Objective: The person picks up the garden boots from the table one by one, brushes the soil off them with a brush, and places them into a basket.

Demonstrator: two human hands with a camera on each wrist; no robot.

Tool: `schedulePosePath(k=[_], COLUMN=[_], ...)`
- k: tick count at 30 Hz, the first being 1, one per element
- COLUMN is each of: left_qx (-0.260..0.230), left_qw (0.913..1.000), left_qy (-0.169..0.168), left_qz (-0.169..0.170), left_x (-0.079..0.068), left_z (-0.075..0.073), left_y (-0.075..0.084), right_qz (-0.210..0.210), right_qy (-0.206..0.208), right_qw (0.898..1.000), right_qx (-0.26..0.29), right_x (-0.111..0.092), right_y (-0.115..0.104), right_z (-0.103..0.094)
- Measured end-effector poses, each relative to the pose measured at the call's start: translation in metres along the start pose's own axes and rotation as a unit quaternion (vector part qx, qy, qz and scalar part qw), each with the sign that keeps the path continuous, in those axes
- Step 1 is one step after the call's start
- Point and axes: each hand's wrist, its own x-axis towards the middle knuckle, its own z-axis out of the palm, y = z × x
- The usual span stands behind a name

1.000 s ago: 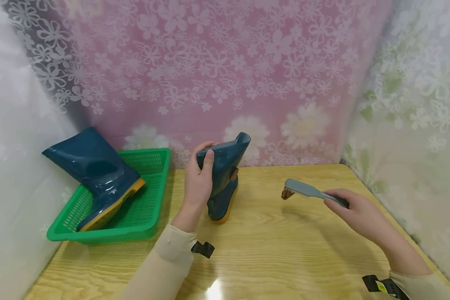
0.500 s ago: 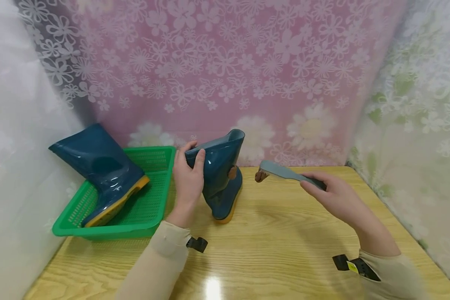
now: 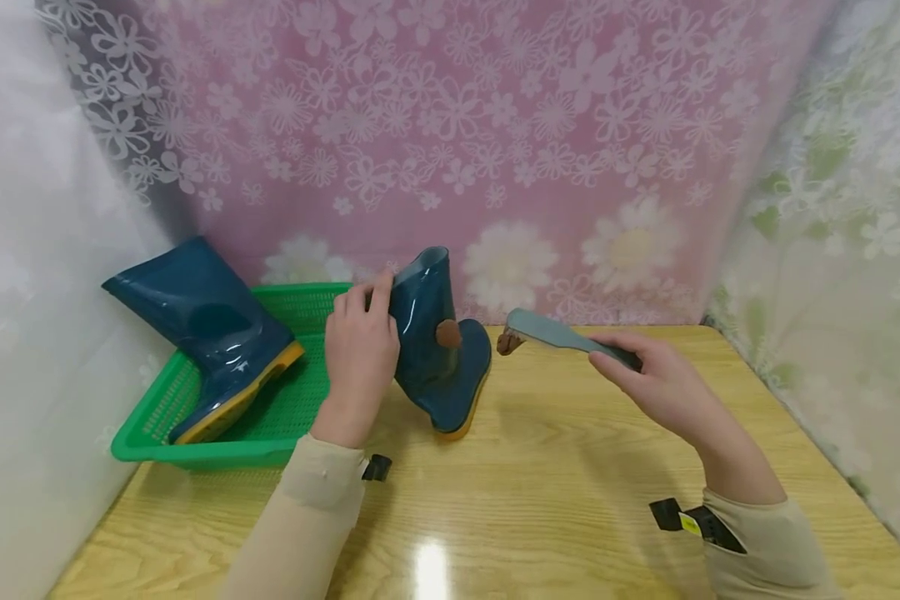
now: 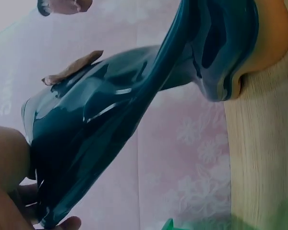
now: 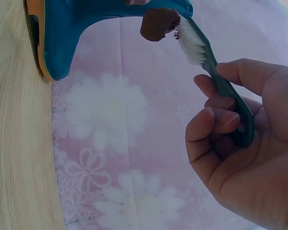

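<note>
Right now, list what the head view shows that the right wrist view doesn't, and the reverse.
Head only: the green plastic basket holding a blue rubber boot. Right wrist only: the palm side of the right hand, fingers curled round the grey-green brush. Both: that brush, the brown lump at its end, and another blue rubber boot.

Glossy dark-blue centre boot (image 3: 420,337) and left boot (image 3: 210,312), yellow-orange soles (image 3: 288,358); bright green basket (image 3: 210,454), lower left; grey-green, white-bristled brush (image 3: 547,330), right of centre; brown clump (image 3: 506,342), mid-frame; white-flowered pink curtain (image 3: 420,158), top; yellow wood-grained table (image 3: 540,492), bottom.
</note>
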Motion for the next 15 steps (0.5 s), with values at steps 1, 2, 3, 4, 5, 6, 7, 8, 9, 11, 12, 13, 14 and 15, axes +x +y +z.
schedulePosePath(k=[1,2,3,4,5,6,7,8,9,11,12,13,14,15], left_qx=[0.01,0.017,0.022,0.025,0.028,0.032,0.035,0.04,0.045,0.051,0.052,0.05,0.046,0.037], left_qw=[0.9998,0.9995,0.999,0.9985,0.9981,0.9977,0.9973,0.9969,0.9966,0.996,0.9955,0.9952,0.9949,0.9946], left_qy=[-0.01,-0.02,-0.029,-0.036,-0.042,-0.047,-0.053,-0.058,-0.062,-0.071,-0.078,-0.084,-0.09,-0.097], left_qz=[0.01,0.02,0.028,0.033,0.036,0.038,0.036,0.034,0.03,0.018,0.012,0.005,0.0,-0.007], left_x=[0.0,0.0,0.0,0.0,0.0,0.0,-0.001,-0.002,-0.002,-0.003,-0.003,-0.003,-0.002,-0.002], left_z=[-0.002,-0.003,-0.005,-0.007,-0.008,-0.01,-0.011,-0.013,-0.014,-0.015,-0.015,-0.015,-0.015,-0.015], left_y=[0.0,0.0,-0.001,-0.001,-0.001,-0.002,-0.002,-0.003,-0.003,-0.004,-0.005,-0.005,-0.006,-0.007], right_qz=[0.001,0.001,0.001,0.0,-0.002,-0.004,-0.007,-0.009,-0.011,-0.012,-0.013,-0.014,-0.014,-0.014], right_qy=[0.0,-0.001,-0.001,-0.002,-0.001,-0.001,-0.001,0.0,0.001,0.002,0.002,0.002,0.002,0.001], right_qw=[1.0,1.0,1.0,1.0,1.0,1.0,1.0,1.0,1.0,1.0,1.0,1.0,1.0,1.0], right_qx=[0.001,0.005,0.007,0.01,0.01,0.01,0.01,0.009,0.005,0.004,0.004,0.003,0.003,0.005], right_x=[0.0,-0.001,-0.001,-0.001,-0.001,-0.001,-0.001,-0.001,-0.001,0.0,0.0,-0.001,-0.001,-0.001], right_y=[0.0,-0.001,-0.001,-0.002,-0.002,-0.003,-0.003,-0.003,-0.003,-0.003,-0.003,-0.003,-0.003,-0.003], right_z=[-0.001,-0.001,-0.002,-0.003,-0.003,-0.004,-0.004,-0.004,-0.003,-0.003,-0.002,-0.001,-0.001,0.0])
